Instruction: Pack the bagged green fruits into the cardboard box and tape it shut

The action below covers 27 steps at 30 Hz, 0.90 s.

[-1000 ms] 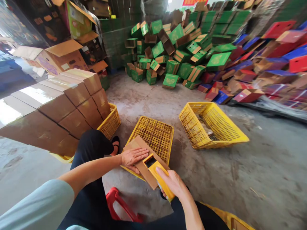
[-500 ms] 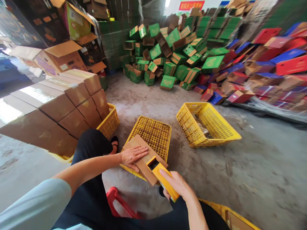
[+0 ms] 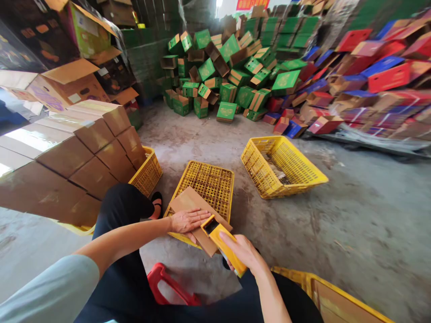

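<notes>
A flat brown cardboard piece [image 3: 188,200], perhaps a folded carton, lies slanted on an upturned yellow crate [image 3: 215,184] in front of my knees. My left hand [image 3: 188,220] rests flat on the cardboard, fingers stretched out towards the tool. Wrapped in my right hand [image 3: 244,251] is a yellow hand tool [image 3: 224,242] with a dark opening at its front end; its exact kind is unclear. That front end sits over the cardboard's near right part, close to my left fingertips. Whether it presses on the cardboard is hard to see.
Closed brown cartons [image 3: 77,161] fill a yellow crate [image 3: 153,168] on the left. Another yellow crate [image 3: 286,166] stands to the right with scraps inside. A red stool [image 3: 168,287] is below me. Green boxes [image 3: 227,92] and red-and-blue boxes [image 3: 387,80] are heaped behind.
My left hand has slid slightly along the cardboard towards the tool. The tool stays at about the same spot on the cardboard. The whole view has shifted a little.
</notes>
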### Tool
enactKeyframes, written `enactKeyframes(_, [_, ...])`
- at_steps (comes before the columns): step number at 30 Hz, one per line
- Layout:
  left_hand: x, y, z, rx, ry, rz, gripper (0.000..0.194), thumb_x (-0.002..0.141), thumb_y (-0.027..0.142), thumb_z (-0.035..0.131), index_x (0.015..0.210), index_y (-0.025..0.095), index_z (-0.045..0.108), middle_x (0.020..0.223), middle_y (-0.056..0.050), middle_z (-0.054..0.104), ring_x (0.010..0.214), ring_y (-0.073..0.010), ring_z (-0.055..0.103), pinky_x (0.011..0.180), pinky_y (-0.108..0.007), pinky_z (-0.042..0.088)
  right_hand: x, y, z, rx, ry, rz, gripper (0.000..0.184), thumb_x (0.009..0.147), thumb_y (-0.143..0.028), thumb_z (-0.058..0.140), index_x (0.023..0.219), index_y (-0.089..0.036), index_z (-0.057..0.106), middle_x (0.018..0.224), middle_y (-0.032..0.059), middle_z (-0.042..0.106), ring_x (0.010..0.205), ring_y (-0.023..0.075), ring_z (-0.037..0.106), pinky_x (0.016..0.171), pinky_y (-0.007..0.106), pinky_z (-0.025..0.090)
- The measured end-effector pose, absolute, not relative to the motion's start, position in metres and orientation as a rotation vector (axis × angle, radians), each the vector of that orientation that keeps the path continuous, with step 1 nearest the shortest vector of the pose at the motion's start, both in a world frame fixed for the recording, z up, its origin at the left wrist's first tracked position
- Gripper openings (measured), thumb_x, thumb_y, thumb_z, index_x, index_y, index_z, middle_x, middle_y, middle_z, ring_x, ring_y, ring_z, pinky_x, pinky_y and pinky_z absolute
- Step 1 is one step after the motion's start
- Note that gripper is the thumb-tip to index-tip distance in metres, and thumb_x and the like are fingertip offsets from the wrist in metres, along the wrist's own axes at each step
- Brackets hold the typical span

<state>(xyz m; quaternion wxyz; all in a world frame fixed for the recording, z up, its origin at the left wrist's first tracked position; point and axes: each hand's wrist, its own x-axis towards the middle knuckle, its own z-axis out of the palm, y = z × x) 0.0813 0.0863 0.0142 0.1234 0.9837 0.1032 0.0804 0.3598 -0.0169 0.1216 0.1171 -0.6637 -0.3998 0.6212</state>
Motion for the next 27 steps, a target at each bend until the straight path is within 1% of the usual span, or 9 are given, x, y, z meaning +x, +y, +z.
enactKeyframes(3, [0.073,0.11,0.021,2.854,0.251,0.162,0.096,0.1,0.07,0.048,0.165,0.005,0.02,0.166,-0.026,0.031,0.159,-0.033,0.025,0.13,-0.051,0.02,0.351,-0.009,0.12,-1.893,-1.201,1.796,0.057,0.092,-0.071,0.054,0.077,-0.017,0.065,0.054,0.0082,0.067,0.043,0.0194,0.064,0.041,0.027,0.052])
enactKeyframes(5, [0.07,0.122,0.028,2.846,0.242,0.109,0.096,0.1,0.069,0.049,0.166,0.006,0.019,0.167,-0.026,0.028,0.159,-0.0334,0.024,0.131,-0.051,0.019,0.345,-0.002,0.119,-1.843,-1.196,1.78,0.056,0.092,-0.07,0.055,0.075,-0.018,0.064,0.053,0.008,0.066,0.043,0.0186,0.064,0.041,0.026,0.052])
enactKeyframes(8, [0.071,0.124,0.033,2.846,0.22,0.075,0.102,0.099,0.069,0.05,0.167,0.005,0.009,0.169,-0.027,0.02,0.16,-0.0352,0.018,0.131,-0.052,0.017,0.342,0.006,0.117,-1.829,-1.198,1.801,0.054,0.09,-0.069,0.058,0.073,-0.017,0.064,0.053,0.0083,0.065,0.044,0.0188,0.064,0.041,0.025,0.052])
enactKeyframes(11, [0.074,0.113,0.028,2.852,0.236,0.14,0.112,0.096,0.072,0.052,0.166,0.003,-0.002,0.169,-0.03,0.013,0.16,-0.0377,0.013,0.13,-0.054,0.017,0.342,0.007,0.116,-1.841,-1.198,1.816,0.056,0.091,-0.07,0.056,0.073,-0.018,0.064,0.053,0.0092,0.066,0.044,0.02,0.065,0.041,0.027,0.053])
enactKeyframes(14, [0.074,0.105,0.021,2.868,0.293,0.241,0.115,0.096,0.072,0.052,0.166,0.005,-0.01,0.169,-0.031,0.015,0.16,-0.0383,0.012,0.13,-0.057,0.016,0.343,0.003,0.117,-1.842,-1.217,1.818,0.057,0.091,-0.072,0.054,0.075,-0.018,0.065,0.055,0.011,0.067,0.047,0.0228,0.067,0.042,0.03,0.054])
enactKeyframes(16, [0.073,0.104,0.019,2.875,0.283,0.251,0.114,0.097,0.071,0.052,0.165,0.005,-0.011,0.169,-0.031,0.017,0.16,-0.0374,0.013,0.13,-0.056,0.016,0.343,0.002,0.117,-1.85,-1.208,1.823,0.057,0.09,-0.072,0.056,0.076,-0.018,0.065,0.057,0.0119,0.068,0.05,0.0244,0.069,0.044,0.031,0.056])
enactKeyframes(20, [0.073,0.11,0.021,2.872,0.238,0.232,0.114,0.097,0.071,0.052,0.165,0.006,-0.011,0.169,-0.03,0.018,0.16,-0.0363,0.013,0.13,-0.054,0.017,0.347,0.0,0.118,-1.872,-1.234,1.841,0.058,0.091,-0.073,0.056,0.074,-0.018,0.065,0.057,0.0125,0.069,0.049,0.0224,0.068,0.044,0.028,0.055])
enactKeyframes(25, [0.074,0.11,0.024,2.866,0.26,0.217,0.105,0.099,0.072,0.046,0.167,0.007,-0.001,0.17,-0.027,0.018,0.16,-0.0356,0.016,0.13,-0.053,0.016,0.354,-0.007,0.119,-1.948,-1.25,1.827,0.052,0.093,-0.069,0.055,0.078,-0.019,0.063,0.058,0.0109,0.071,0.048,0.0218,0.07,0.042,0.025,0.054])
enactKeyframes(27, [0.074,0.11,0.023,2.863,0.268,0.234,0.103,0.1,0.072,0.044,0.167,0.007,0.001,0.17,-0.026,0.019,0.16,-0.0349,0.018,0.13,-0.052,0.016,0.358,-0.013,0.118,-1.944,-1.26,1.832,0.053,0.093,-0.069,0.054,0.08,-0.019,0.062,0.058,0.0104,0.07,0.048,0.0214,0.069,0.041,0.025,0.053])
